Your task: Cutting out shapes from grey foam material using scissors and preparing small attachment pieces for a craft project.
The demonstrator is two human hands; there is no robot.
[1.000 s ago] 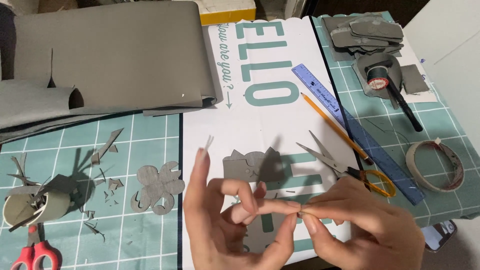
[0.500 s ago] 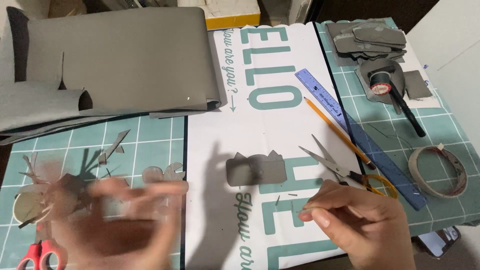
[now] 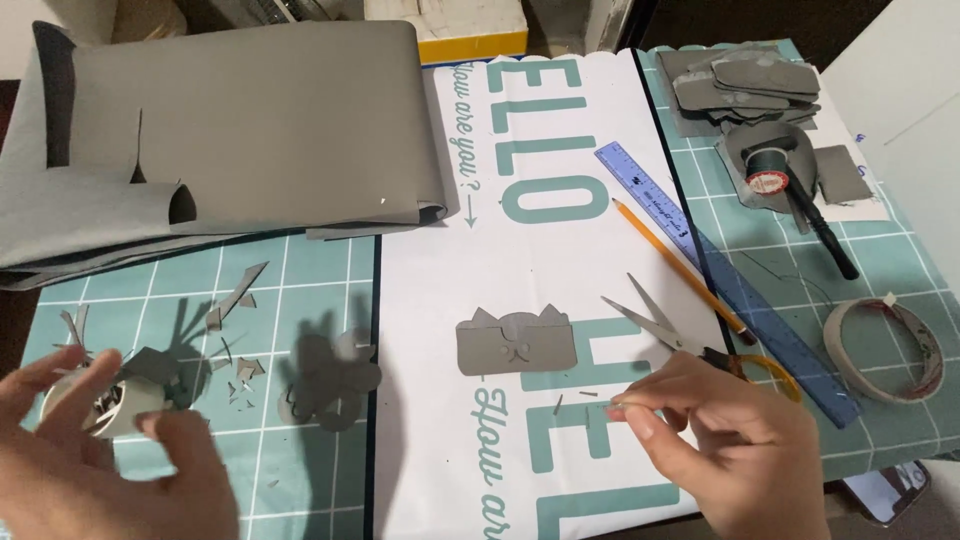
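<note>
The person's left hand (image 3: 110, 470) hovers open beside a small cup of grey scraps (image 3: 105, 405) on the surface's teal cutting mat (image 3: 310, 290). The right hand (image 3: 725, 445) pinches a thin sliver, close to the scissors (image 3: 670, 330) and the grey cut-out shape (image 3: 515, 345). Trimming and clearing offcuts appears to be in hand.

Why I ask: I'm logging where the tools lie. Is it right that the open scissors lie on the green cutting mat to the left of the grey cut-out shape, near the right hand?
Not quite. In the head view the scissors lie open on the white printed sheet, to the right of the grey cut-out shape, not left of it on the green cutting mat. They are indeed near the right hand.
</note>
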